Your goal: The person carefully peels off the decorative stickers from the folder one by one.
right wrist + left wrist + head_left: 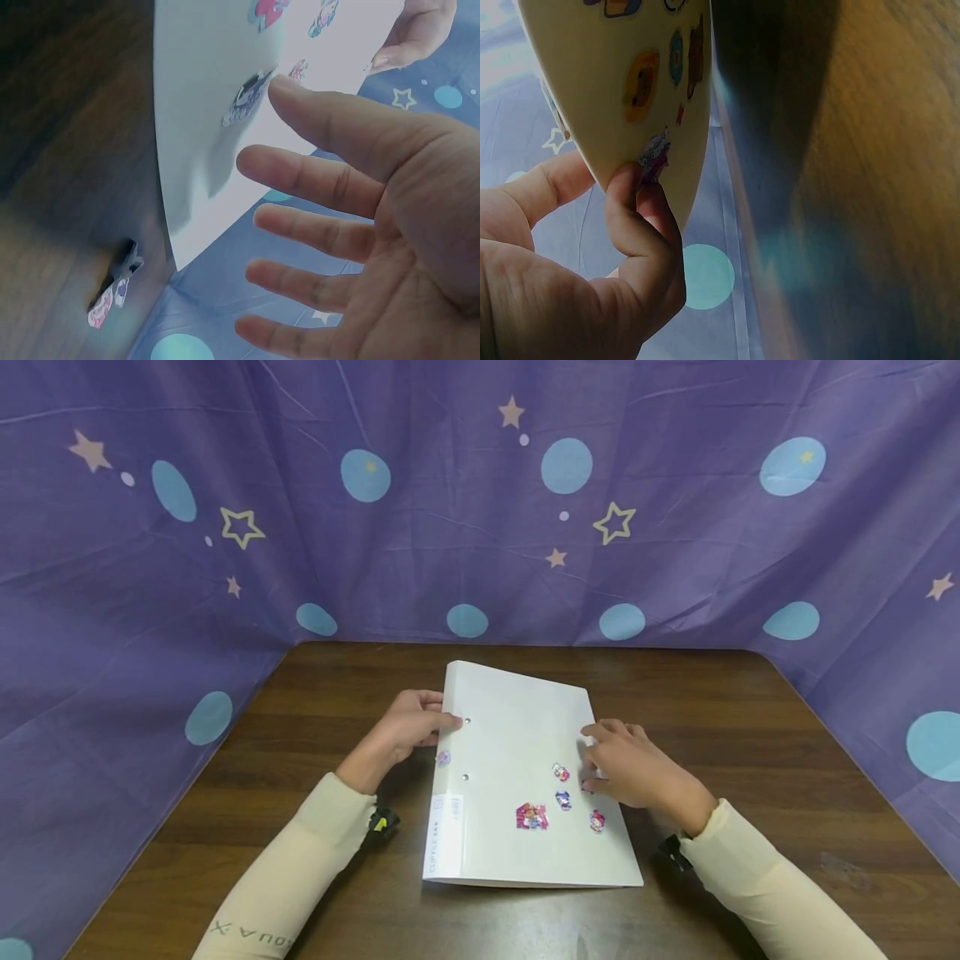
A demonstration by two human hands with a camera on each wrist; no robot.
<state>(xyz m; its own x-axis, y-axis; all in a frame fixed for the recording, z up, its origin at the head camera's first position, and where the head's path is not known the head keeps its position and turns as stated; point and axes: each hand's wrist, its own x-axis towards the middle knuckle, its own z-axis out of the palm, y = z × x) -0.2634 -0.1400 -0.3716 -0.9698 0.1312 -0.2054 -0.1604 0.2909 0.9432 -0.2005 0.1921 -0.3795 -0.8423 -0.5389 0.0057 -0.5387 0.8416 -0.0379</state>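
Note:
A white clip file with a label at the lower end of its spine is tilted over the table. My left hand holds it by the spine, thumb on the front near a punched hole and bent fingers against the back. Colourful stickers dot the front, the largest a pink one. More stickers, including an orange one, show on the back in the left wrist view. Over the right edge is my right hand, fingers spread, its thumb tip overlapping a small purple sticker in the right wrist view.
The file is above a brown wooden table. A small dark object with pink and white patches shows on the table in the right wrist view. A purple curtain with stars and blue spots hangs behind and along the sides.

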